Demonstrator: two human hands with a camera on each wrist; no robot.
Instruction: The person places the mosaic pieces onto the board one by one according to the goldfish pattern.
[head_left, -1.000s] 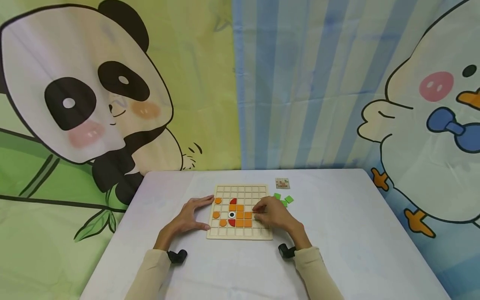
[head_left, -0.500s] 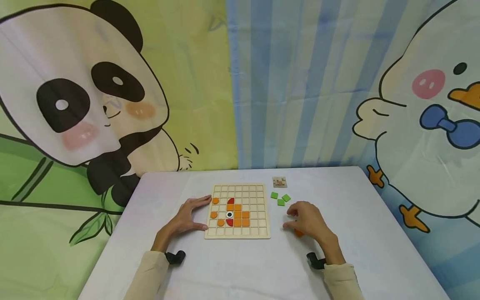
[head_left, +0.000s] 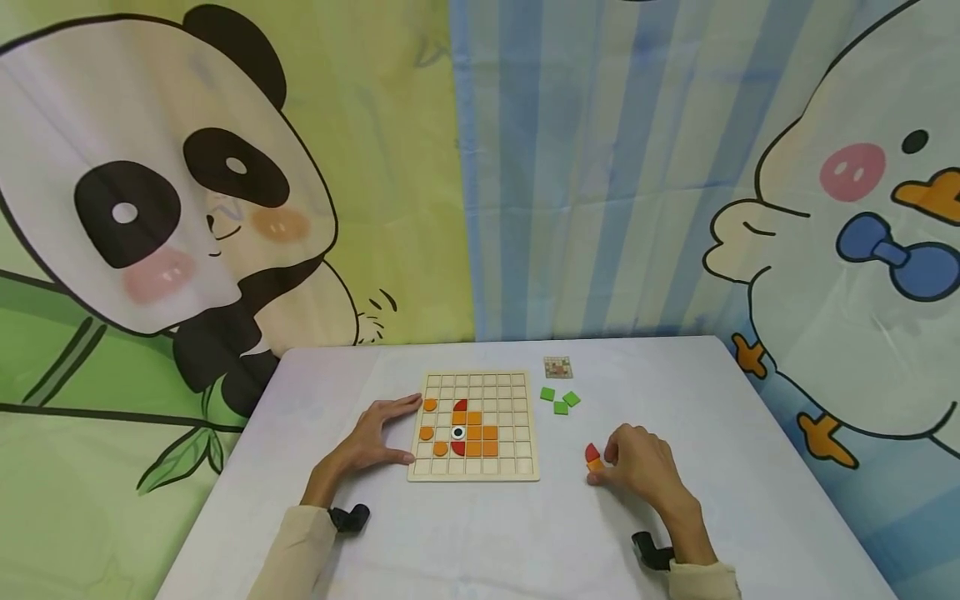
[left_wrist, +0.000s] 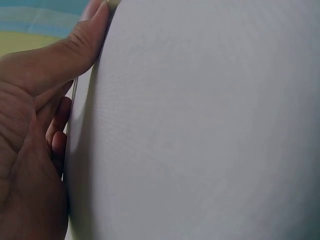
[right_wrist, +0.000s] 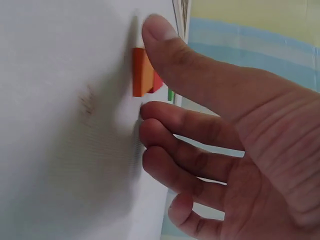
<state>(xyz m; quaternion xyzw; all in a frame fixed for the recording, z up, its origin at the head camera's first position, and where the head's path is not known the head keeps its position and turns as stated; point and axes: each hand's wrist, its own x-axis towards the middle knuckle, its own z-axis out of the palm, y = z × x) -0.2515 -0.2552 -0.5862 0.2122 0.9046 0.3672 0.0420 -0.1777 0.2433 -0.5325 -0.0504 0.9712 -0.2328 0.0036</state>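
A wooden grid board (head_left: 513, 472) lies on the white table. It bears orange square tiles (head_left: 490, 448), orange round pieces (head_left: 430, 405), red quarter-round pieces (head_left: 461, 406) and a white-and-black eye piece (head_left: 458, 432). My left hand (head_left: 373, 433) spreads along the board's left edge, thumb and a fingertip touching it. Right of the board, my right hand (head_left: 641, 467) is beside a loose orange tile (head_left: 595, 466), with a red piece (head_left: 592, 452) against its far side. In the right wrist view, thumb and fingers stand apart around the orange tile (right_wrist: 142, 72); thumb contact is unclear.
Several green square tiles (head_left: 561, 407) lie right of the board. Behind them is a small patterned card (head_left: 557, 367). The table (head_left: 450, 542) ends at a printed curtain (head_left: 570, 167). Each wrist wears a black camera (head_left: 651, 552).
My right hand has left the board's right side and moved right and toward me, to the loose orange and red pieces. My left hand stays at the board's edge.
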